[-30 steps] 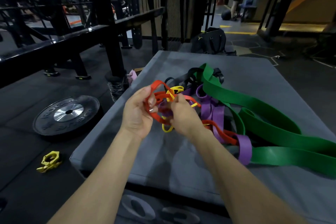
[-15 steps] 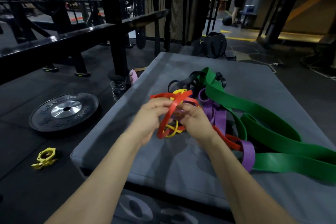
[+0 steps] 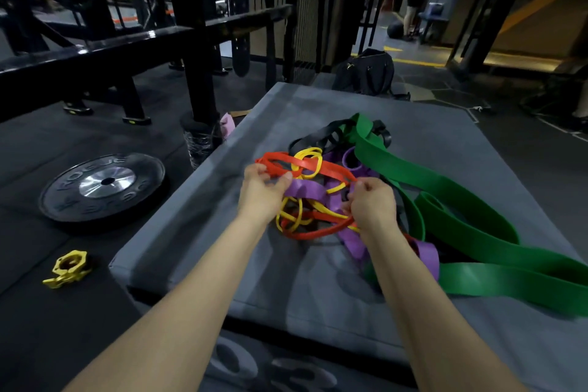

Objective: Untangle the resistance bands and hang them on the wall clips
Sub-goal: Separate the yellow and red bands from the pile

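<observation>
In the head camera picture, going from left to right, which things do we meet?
Yellow collar clamp → weight plate → left hand → right hand → green band.

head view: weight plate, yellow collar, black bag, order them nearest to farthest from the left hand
1. Weight plate, on the floor just left of the left hand.
2. Yellow collar, on the floor farther left and nearer the camera.
3. Black bag, beyond the mat's far edge.
</observation>
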Demonstrator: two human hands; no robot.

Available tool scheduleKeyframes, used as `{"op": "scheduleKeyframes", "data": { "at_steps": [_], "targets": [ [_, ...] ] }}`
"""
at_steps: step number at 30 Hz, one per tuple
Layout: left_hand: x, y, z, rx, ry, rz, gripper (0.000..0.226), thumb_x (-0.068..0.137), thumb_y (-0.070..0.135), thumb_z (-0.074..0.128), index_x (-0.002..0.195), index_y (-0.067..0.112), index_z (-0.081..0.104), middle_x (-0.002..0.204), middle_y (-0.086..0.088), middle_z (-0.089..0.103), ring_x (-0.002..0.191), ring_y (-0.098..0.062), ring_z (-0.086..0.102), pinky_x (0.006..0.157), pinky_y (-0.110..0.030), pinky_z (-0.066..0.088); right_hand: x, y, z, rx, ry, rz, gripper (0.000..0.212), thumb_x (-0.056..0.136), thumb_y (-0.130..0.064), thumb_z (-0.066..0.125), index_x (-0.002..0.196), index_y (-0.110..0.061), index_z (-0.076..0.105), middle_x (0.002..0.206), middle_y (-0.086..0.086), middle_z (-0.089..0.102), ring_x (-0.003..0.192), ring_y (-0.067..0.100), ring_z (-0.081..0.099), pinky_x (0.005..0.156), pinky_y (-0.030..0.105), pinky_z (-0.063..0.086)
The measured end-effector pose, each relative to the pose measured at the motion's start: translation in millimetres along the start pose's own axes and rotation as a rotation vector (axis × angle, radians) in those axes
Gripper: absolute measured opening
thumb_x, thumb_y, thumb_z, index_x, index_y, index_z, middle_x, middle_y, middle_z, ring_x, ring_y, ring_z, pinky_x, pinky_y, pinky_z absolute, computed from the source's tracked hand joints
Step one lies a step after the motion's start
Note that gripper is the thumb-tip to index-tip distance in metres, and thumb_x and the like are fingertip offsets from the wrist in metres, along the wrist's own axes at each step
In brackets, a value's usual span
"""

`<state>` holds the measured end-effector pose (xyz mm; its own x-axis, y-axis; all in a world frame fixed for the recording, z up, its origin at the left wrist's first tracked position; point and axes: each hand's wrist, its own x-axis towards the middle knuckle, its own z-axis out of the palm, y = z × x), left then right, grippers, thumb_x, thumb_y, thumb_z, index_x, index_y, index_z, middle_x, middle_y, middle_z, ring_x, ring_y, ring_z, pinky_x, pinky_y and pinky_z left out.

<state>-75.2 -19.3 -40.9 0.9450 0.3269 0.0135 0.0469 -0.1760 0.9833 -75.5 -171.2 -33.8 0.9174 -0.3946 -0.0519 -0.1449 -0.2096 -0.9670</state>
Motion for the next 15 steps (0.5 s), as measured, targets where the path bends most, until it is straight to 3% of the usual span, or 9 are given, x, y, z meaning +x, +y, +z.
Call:
{"op": "scheduleKeyframes", "data": {
  "at_steps": [2, 4, 6, 8, 10, 12, 15],
  "targets": [
    [7.6, 2.0, 5.0, -0.020, 0.043, 0.025, 0.050, 0.087, 0.022, 0.064, 0.128, 0.003, 0.041, 0.124, -0.011, 0.057, 0.095, -0.012, 0.052, 0.085, -0.021, 0.040, -1.0, -0.6, -8.2, -0.257, -0.006, -0.112, 0.024, 0.091, -0.006, 0.044, 0.100, -0.006, 0.066, 0.095, 0.020, 0.065, 0.085, 0.034, 0.065, 0.081, 0.041, 0.053],
    [15.5, 0.5, 9.7, 0.002, 0.050, 0.029, 0.047, 0.088, 0.019, 0.062, 0.129, 0.004, 0.044, 0.125, -0.011, 0.057, 0.095, -0.011, 0.053, 0.083, -0.018, 0.039, -3.4, -1.4, -16.1, -0.496, 0.006, -0.187, 0.027, 0.088, 0.000, 0.046, 0.107, -0.003, 0.066, 0.116, 0.020, 0.057, 0.103, 0.035, 0.057, 0.090, 0.034, 0.044],
    [21.3, -4.7, 14.3, 0.028, -0.013, 0.043, 0.054, 0.087, 0.018, 0.064, 0.134, 0.006, 0.041, 0.130, -0.011, 0.055, 0.104, -0.014, 0.054, 0.094, -0.022, 0.042, -2.3, 2.9, -21.1, -0.757, -0.002, -0.236, 0.031, 0.087, 0.000, 0.045, 0.112, -0.002, 0.063, 0.123, 0.020, 0.049, 0.111, 0.037, 0.050, 0.093, 0.034, 0.040],
    [23.0, -10.7, 18.8, 0.149, -0.102, 0.082, 0.071, 0.081, 0.021, 0.071, 0.140, 0.008, 0.034, 0.137, -0.011, 0.048, 0.123, -0.022, 0.049, 0.108, -0.034, 0.037, 0.5, 7.5, -19.9, -0.895, -0.095, -0.296, 0.024, 0.090, -0.011, 0.049, 0.106, -0.001, 0.062, 0.116, 0.022, 0.055, 0.111, 0.038, 0.051, 0.088, 0.036, 0.043],
    [21.6, -15.5, 21.1, 0.430, -0.138, 0.157, 0.085, 0.075, 0.029, 0.076, 0.143, 0.010, 0.029, 0.144, -0.010, 0.038, 0.134, -0.027, 0.037, 0.113, -0.037, 0.030, 1.6, 9.6, -15.9, -0.914, -0.248, -0.309, 0.026, 0.089, -0.030, 0.056, 0.092, -0.005, 0.061, 0.105, 0.022, 0.061, 0.104, 0.037, 0.056, 0.080, 0.036, 0.043],
    [19.8, -19.7, 19.1, 0.611, -0.131, 0.224, 0.082, 0.071, 0.037, 0.077, 0.137, 0.013, 0.036, 0.140, -0.009, 0.044, 0.131, -0.029, 0.037, 0.107, -0.037, 0.034, -0.1, 9.7, -14.7, -0.967, -0.334, -0.331, 0.031, 0.083, -0.041, 0.064, 0.089, -0.012, 0.055, 0.103, 0.017, 0.061, 0.103, 0.035, 0.053, 0.078, 0.036, 0.040],
    [15.3, -22.6, 11.3, 0.758, -0.142, 0.237, 0.058, 0.069, 0.050, 0.074, 0.111, 0.017, 0.051, 0.115, -0.006, 0.058, 0.115, -0.025, 0.047, 0.086, -0.033, 0.041, -3.1, 11.7, -19.3, -0.988, -0.321, -0.360, 0.030, 0.078, -0.024, 0.071, 0.101, -0.009, 0.057, 0.109, 0.012, 0.060, 0.106, 0.033, 0.053, 0.083, 0.037, 0.045]
  ]
}}
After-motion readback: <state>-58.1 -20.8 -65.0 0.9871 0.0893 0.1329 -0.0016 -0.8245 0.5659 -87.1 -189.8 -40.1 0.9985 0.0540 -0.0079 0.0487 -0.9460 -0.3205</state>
